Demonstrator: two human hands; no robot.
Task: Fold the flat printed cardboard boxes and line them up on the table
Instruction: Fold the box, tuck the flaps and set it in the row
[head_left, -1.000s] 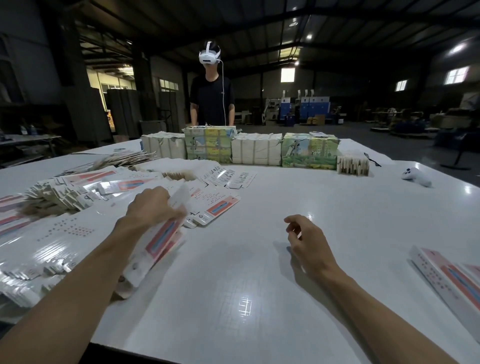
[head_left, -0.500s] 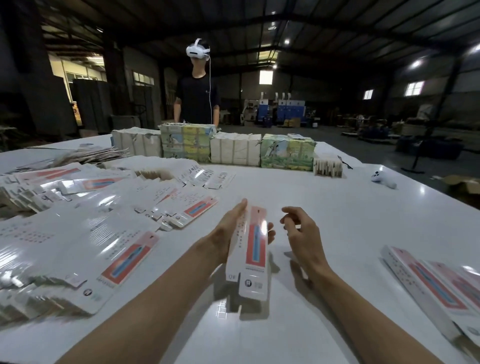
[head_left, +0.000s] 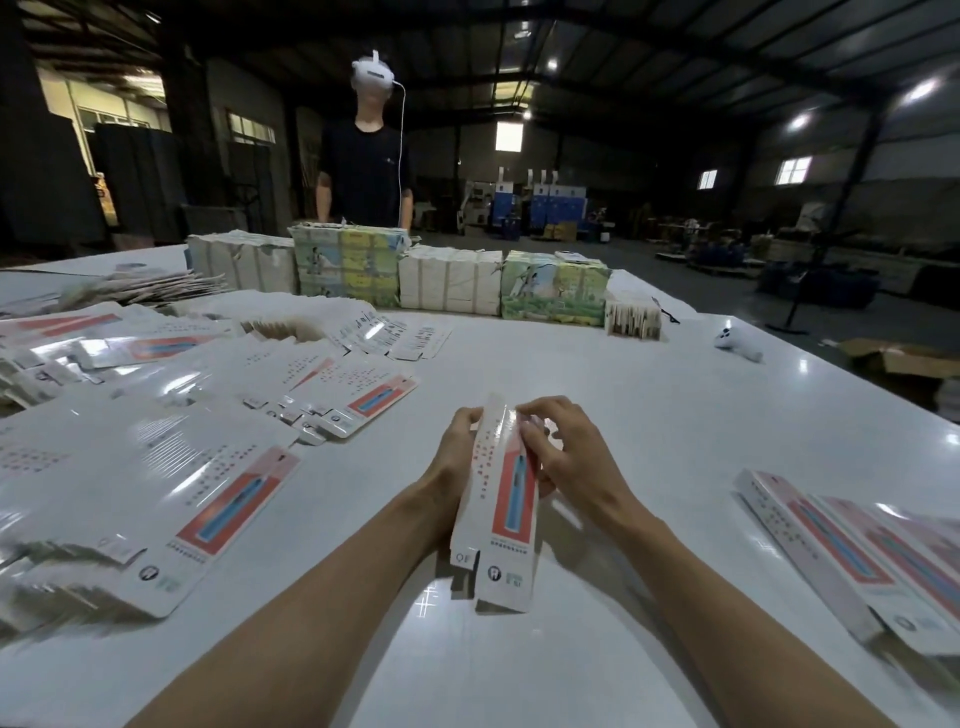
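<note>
A long white printed box (head_left: 498, 519) with a red and blue panel is held above the white table (head_left: 623, 395), partly opened into a sleeve. My left hand (head_left: 460, 447) grips its left side near the far end. My right hand (head_left: 561, 447) pinches the top right edge with curled fingers. Stacks of flat printed boxes (head_left: 171, 467) cover the table's left side. Folded boxes (head_left: 852, 551) lie in a row at the right edge.
A person wearing a white headset (head_left: 363, 171) stands behind the far edge. Bundled packs of cartons (head_left: 447, 280) line the back of the table. A white controller (head_left: 737, 345) lies at the far right. An open carton sits on the floor to the right.
My left hand took a flat box from the left stack and carried it to the middle. My right hand closed in and now grips its far end; the box is opening up.
</note>
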